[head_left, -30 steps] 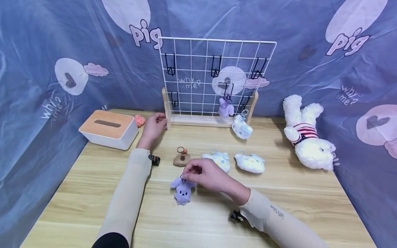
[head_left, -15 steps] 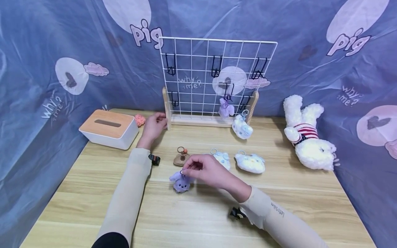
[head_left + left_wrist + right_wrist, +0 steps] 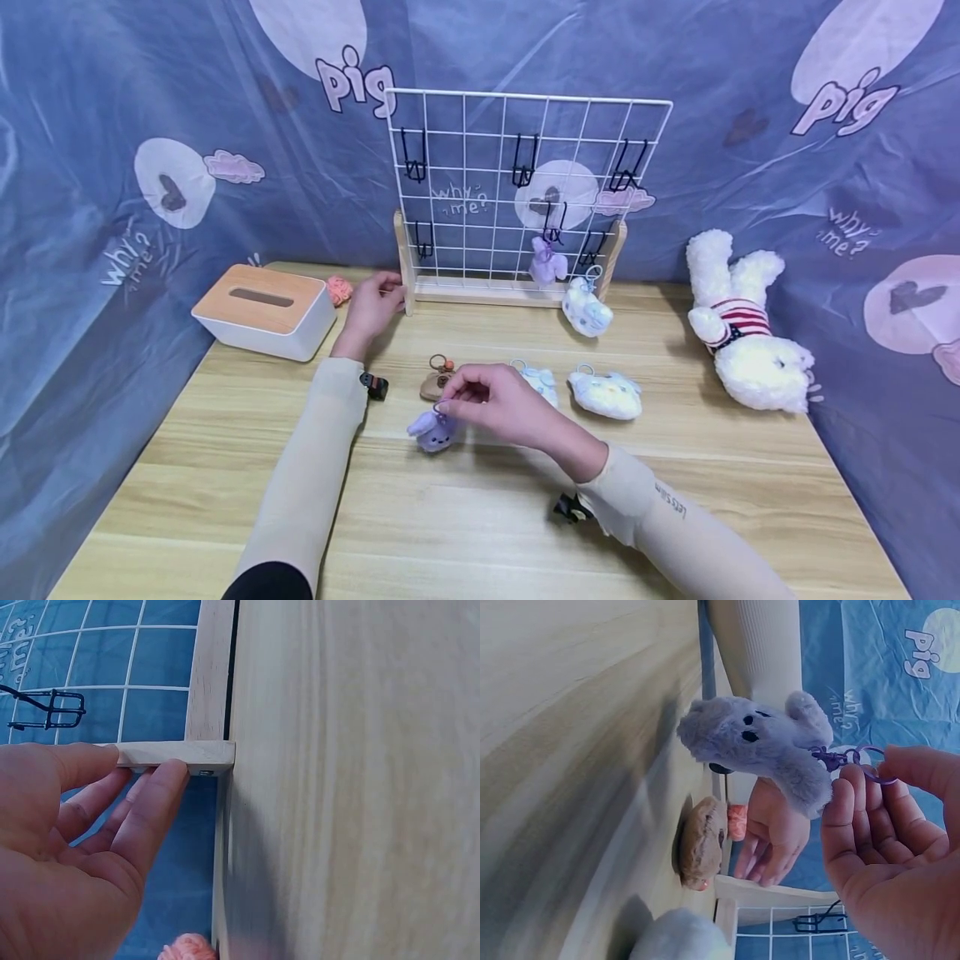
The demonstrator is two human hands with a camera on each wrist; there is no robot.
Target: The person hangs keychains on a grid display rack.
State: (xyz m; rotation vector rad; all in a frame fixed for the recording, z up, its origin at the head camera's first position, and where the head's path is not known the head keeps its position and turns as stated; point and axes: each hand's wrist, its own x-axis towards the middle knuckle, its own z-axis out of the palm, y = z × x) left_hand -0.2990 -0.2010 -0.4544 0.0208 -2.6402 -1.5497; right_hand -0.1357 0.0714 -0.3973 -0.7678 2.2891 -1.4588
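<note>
My right hand [image 3: 510, 406] pinches the purple ring [image 3: 877, 766] of a purple plush keychain [image 3: 433, 431]. In the right wrist view the plush dangles above the table, its long ears near the ring. My left hand [image 3: 82, 840] holds the left wooden upright [image 3: 176, 754] of a white wire grid rack [image 3: 491, 167], thumb on one face and fingers on the other. Black hooks [image 3: 525, 162] sit on the grid. Another purple plush keychain [image 3: 549, 262] hangs from a lower hook. A brown plush keychain [image 3: 433, 387] lies just behind my right hand, partly covered by it.
Two white-and-blue plush keychains [image 3: 606, 395] lie on the table [image 3: 420, 533], one partly hidden by my right hand. A third plush keychain [image 3: 587, 308] is at the rack's right foot. A tissue box [image 3: 262, 308] and pink item [image 3: 339, 291] stand left, a white plush toy [image 3: 750, 333] right.
My right hand has risen slightly toward the rack with the purple plush keychain, which has swung and tilted and now covers more of the brown one's surroundings. My left hand stays on the upright.
</note>
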